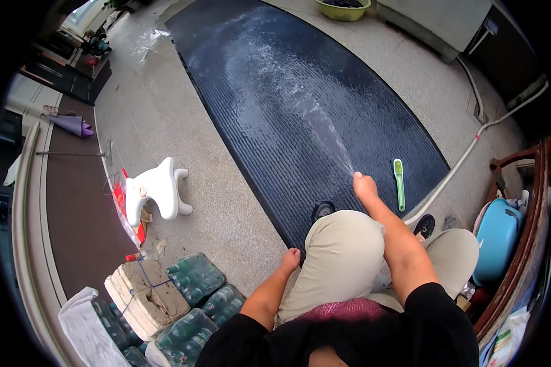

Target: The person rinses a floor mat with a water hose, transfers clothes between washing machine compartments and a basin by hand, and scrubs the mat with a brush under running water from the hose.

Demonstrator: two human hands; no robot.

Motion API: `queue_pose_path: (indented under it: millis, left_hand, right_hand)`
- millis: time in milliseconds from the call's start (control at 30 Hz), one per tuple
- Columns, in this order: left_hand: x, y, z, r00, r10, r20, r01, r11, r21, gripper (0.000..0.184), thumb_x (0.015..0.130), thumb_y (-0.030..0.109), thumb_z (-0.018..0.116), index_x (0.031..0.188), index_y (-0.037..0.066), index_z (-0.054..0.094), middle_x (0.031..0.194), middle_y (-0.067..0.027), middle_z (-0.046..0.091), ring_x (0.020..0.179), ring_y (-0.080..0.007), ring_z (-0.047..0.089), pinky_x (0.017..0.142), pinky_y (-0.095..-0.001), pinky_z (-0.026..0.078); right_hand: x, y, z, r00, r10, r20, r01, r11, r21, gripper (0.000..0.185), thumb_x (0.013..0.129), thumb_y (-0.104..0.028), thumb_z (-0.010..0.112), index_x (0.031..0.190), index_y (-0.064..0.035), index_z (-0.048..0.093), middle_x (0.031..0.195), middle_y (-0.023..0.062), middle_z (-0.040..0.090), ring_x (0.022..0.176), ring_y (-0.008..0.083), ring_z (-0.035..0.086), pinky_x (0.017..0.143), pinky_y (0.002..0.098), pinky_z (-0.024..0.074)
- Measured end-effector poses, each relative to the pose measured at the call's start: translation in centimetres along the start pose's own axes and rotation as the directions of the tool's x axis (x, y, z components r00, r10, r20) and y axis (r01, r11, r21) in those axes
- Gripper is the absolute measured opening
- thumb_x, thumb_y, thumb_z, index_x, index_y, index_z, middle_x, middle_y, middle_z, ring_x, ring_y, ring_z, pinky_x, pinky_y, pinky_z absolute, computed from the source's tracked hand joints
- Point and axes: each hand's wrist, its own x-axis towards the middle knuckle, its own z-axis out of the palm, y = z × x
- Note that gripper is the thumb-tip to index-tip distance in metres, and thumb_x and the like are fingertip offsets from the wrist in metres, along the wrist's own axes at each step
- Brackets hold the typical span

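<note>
A fan of water (315, 119) shoots forward from my right hand (365, 185), which is closed in front of my knees. The grip mostly covers the hose end; a pale hose (438, 191) comes in from the right and passes behind my leg. The spray lands on a long black ribbed mat (275, 177), wet and shiny. Right of that hand, a green-handled brush (399, 185) lies on the mat. Beside my left knee, my left hand (292, 259) is curled closed near the mat's edge; whether anything is in it is hidden.
A white plastic stool (159, 192) stands left of the mat. Near my left side are bundled green bottles (196, 278) and a pale block (147, 296) tied with cord. On the right, a blue basin (499, 238) leans in a wooden frame (536, 202). A yellow-green tub (344, 11) sits at the back.
</note>
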Motion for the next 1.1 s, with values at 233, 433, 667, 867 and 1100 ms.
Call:
queue_pose_path:
  millis: [233,433,667,867,1100]
  left_hand:
    - [-1.5,0.5,-1.7,0.998,-0.052,-0.023,0.055,0.981,0.185,0.031,0.091,0.029,0.051,0.101,0.004,0.064,0.097,-0.0212,0.067,0.095,-0.0388,0.063,0.084,-0.044,0.049]
    - [-1.0,-2.2,-1.4,1.0,-0.012,0.008,0.01,0.988,0.152,0.032,0.091,0.03,0.05,0.102,0.005,0.065,0.099,-0.0219,0.066,0.096,-0.0387,0.062,0.084,-0.0443,0.049]
    - [-1.1,-2.3,-0.7,0.997,-0.068,0.029,0.064,0.989,0.132,0.032,0.09,0.032,0.05,0.102,0.007,0.066,0.101,-0.0202,0.067,0.097,-0.0375,0.063,0.085,-0.0439,0.049]
    - [1.2,-7.1,1.4,0.999,-0.039,0.011,0.04,0.994,-0.106,0.031,0.09,0.031,0.051,0.101,0.006,0.066,0.099,-0.0197,0.067,0.096,-0.0373,0.063,0.084,-0.0433,0.049]
    - [1.7,-8.5,1.9,1.0,-0.019,0.004,0.019,0.989,-0.149,0.031,0.09,0.031,0.051,0.101,0.005,0.065,0.099,-0.0204,0.067,0.096,-0.0377,0.063,0.084,-0.0432,0.049]
  right_hand:
    - [0.3,0.0,-0.1,0.999,0.014,-0.049,-0.013,1.0,0.023,0.061,0.089,-0.041,0.035,0.098,0.0116,0.065,0.103,0.0354,0.06,0.106,0.0457,0.058,0.094,0.0485,0.0429]
    - [0.5,0.5,-0.6,0.995,0.036,-0.092,-0.028,0.995,0.095,0.06,0.088,-0.04,0.036,0.097,0.0119,0.065,0.102,0.036,0.059,0.106,0.0463,0.057,0.095,0.0481,0.0423]
    - [1.0,1.9,-0.4,0.994,0.043,-0.097,-0.035,0.996,0.087,0.059,0.088,-0.04,0.036,0.097,0.0109,0.066,0.102,0.0361,0.059,0.106,0.0461,0.057,0.095,0.048,0.0422]
    - [1.5,2.3,0.2,0.99,-0.002,-0.14,0.013,0.997,0.077,0.059,0.088,-0.04,0.035,0.093,0.0102,0.066,0.099,0.0355,0.06,0.102,0.0467,0.058,0.092,0.0495,0.0434]
    - [1.0,1.9,0.3,0.983,-0.043,-0.178,0.058,0.995,0.077,0.059,0.089,-0.039,0.034,0.087,0.0114,0.066,0.091,0.0366,0.06,0.097,0.0481,0.059,0.09,0.0506,0.0437]
